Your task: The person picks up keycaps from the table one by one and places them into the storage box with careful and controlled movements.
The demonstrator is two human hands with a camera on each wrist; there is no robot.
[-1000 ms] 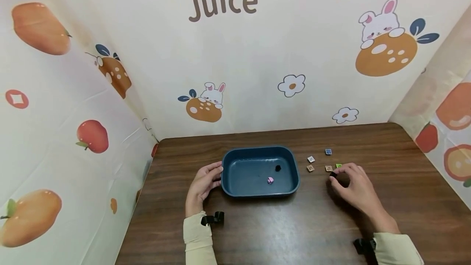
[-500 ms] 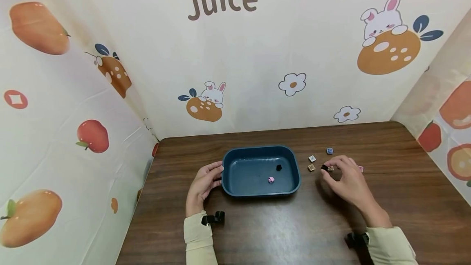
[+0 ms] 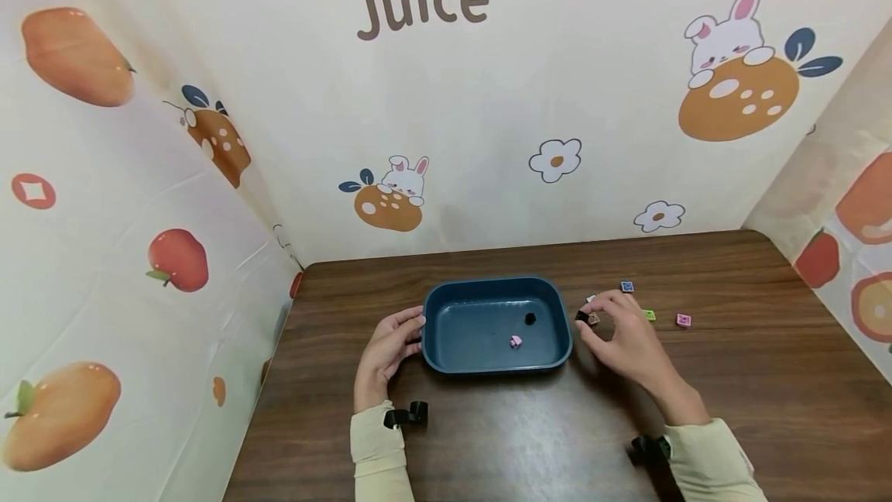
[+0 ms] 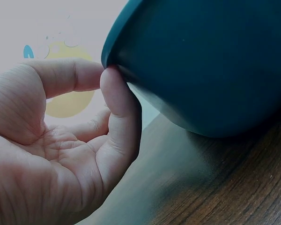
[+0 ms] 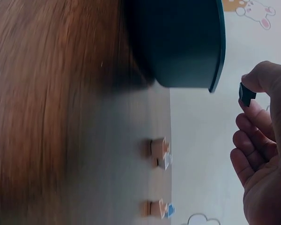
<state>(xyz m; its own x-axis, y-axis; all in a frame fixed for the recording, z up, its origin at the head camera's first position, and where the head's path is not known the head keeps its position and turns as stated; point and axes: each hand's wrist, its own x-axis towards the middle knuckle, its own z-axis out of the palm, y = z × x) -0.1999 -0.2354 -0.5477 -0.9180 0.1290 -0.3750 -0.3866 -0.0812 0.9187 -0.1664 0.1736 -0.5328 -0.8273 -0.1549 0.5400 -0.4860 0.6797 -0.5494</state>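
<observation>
Head view: a person is working with both bare hands at a brown wood table (image 3: 488, 440). The left hand (image 3: 390, 341) is gripping the left end of a dark blue tray (image 3: 467, 325); in the left wrist view its fingertips are meeting at the rim. The right hand (image 3: 630, 343) is pinching a black piece (image 5: 246, 94) between thumb and finger, the other fingers curling loosely. That piece is hanging in the air just outside the tray's right end, a gap showing between them in the right wrist view. Inside the tray, a second black piece (image 3: 530, 318) and a small pink piece (image 3: 516, 342) are lying near each other, toward the right. Beside the right hand, a tan piece (image 3: 595, 319) and a partly hidden white piece (image 3: 591, 299) are sitting on the wood. A blue square (image 3: 627, 286) is lying farther back; a green piece (image 3: 650, 315) and a pink square (image 3: 684, 321) are lying to the right.
</observation>
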